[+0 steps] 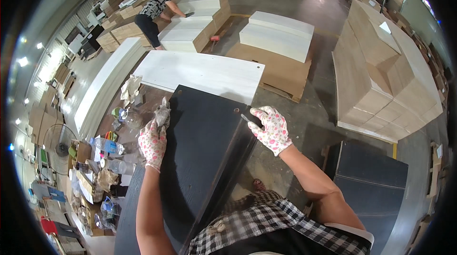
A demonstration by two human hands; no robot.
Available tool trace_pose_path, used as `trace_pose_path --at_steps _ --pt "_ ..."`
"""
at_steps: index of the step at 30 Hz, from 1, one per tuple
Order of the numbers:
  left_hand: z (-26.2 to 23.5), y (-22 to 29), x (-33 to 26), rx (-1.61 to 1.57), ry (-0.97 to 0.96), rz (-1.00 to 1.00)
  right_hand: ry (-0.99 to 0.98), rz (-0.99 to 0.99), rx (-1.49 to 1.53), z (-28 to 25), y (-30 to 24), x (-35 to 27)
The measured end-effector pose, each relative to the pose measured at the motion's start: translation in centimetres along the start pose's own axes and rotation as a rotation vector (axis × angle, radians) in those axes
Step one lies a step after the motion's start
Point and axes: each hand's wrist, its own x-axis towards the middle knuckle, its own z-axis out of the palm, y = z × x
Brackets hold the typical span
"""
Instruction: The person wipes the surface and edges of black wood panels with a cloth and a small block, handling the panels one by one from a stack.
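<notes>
The black panel [204,141] lies flat at frame centre: rigid, probably heavy, best gripped along its long edges. The left hand [153,142] closes on a crumpled rag [162,112]. The right hand [272,129] pinches a small tool [246,119] at the right edge.

1. Black panel [204,136]: its broad top between the left hand [152,143] and right hand [271,129] is bare; passage across it is open.
2. Left of the panel: bottles [109,146], jars and rags crowd the bench edge, blocking low sideways reach.
3. Ahead: white board [200,72] lies flat just beyond the panel's far end; flat, passable above.
4. Right of the panel: open floor [319,112], then a tall stack of tan boards [381,74] well apart.
</notes>
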Motion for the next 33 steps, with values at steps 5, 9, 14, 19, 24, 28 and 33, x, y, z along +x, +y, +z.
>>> trace_pose_path --at_steps 5,9,14,19,24,28,33 --pt "-0.1 -1.7 -0.5 0.029 -0.050 0.019 -0.266 -0.458 0.106 1.2 -7.4 -8.3" --pt "-0.7 -2.2 -2.3 0.008 -0.004 0.087 -0.082 -0.548 0.169 1.6 -8.1 -8.6" --pt "-3.5 -5.1 -6.7 0.066 -0.033 0.092 0.045 -0.417 0.054 0.8 -9.2 -7.8" --pt "-7.0 -9.9 -12.8 0.011 -0.070 0.055 -0.219 -0.599 0.207 1.4 -18.0 -17.1" --pt "-9.4 -13.4 -18.0 0.043 -0.064 0.081 0.040 -0.279 0.120 0.8 -15.9 -13.5" --pt "-10.9 -15.6 -21.1 0.061 -0.043 0.057 0.062 -0.003 0.001 1.6 -14.5 -11.9" --pt "-11.7 -16.1 -23.4 0.050 -0.041 -0.001 -0.001 -0.192 0.042 2.8 -17.6 -15.3"
